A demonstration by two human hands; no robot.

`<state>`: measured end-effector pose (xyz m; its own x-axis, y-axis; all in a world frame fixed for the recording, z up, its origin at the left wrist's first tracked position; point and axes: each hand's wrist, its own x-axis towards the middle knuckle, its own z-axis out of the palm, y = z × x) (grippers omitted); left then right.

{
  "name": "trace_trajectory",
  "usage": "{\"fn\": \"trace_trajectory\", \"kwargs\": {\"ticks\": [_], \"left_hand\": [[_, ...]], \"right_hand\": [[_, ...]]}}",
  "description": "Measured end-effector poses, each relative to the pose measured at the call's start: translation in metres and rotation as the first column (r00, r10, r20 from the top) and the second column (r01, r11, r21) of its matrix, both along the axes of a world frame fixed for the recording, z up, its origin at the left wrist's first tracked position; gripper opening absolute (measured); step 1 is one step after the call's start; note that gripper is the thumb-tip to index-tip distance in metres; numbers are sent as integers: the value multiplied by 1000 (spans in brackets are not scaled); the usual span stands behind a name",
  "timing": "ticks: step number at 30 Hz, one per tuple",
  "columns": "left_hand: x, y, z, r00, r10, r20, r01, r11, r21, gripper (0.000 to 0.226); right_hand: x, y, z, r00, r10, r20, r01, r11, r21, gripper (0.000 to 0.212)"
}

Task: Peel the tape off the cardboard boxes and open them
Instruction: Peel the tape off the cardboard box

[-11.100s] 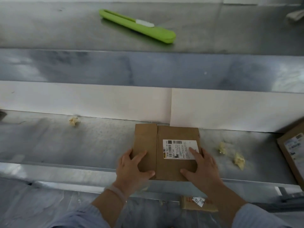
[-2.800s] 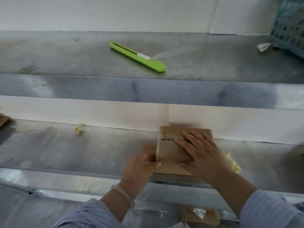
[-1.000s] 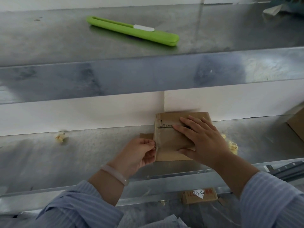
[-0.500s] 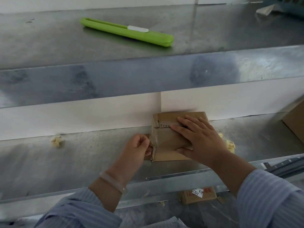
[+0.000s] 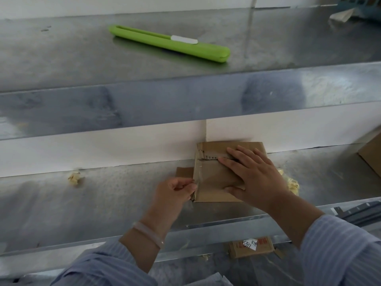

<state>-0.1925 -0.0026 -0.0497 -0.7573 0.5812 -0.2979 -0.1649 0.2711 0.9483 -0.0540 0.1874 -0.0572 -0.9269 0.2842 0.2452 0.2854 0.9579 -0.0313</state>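
Head view: two hands work one cardboard box (image 5: 214, 180) on the lower steel shelf (image 5: 103, 199). The left hand (image 5: 177, 193) pinches tape (image 5: 196, 168) at the box's left edge. The right hand (image 5: 255, 176) lies flat on its top, fingers spread. One tape wad (image 5: 74, 178) lies to the left, a wad cluster (image 5: 291, 183) just right of the box. A second box (image 5: 371, 155) shows at the right edge and a third box (image 5: 247, 250) below, its white tag handwritten, seemingly "5391". One green cutter (image 5: 171, 43) lies on the upper shelf (image 5: 61, 58).
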Motion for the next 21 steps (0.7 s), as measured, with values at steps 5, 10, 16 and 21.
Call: {"fn": "trace_trajectory", "kwargs": {"ticks": [5,10,16,21], "left_hand": [[-1,3,-7,984,-62,-167,61,998,-15,21],[1,2,-15,919,-167,-356,157,986,-59,14],[1,-9,-10,902,-214,-375,182,976,-117,24],[1,-5,10,963,-161,-217,163,987,-8,20]], "right_hand": [[0,1,0,1000,-9,2,9,1000,5,75],[1,1,1,1000,-11,18,11,1000,13,75],[-2,-2,2,999,-29,25,29,1000,12,75],[-3,-1,1,999,-31,33,30,999,15,75]]}}
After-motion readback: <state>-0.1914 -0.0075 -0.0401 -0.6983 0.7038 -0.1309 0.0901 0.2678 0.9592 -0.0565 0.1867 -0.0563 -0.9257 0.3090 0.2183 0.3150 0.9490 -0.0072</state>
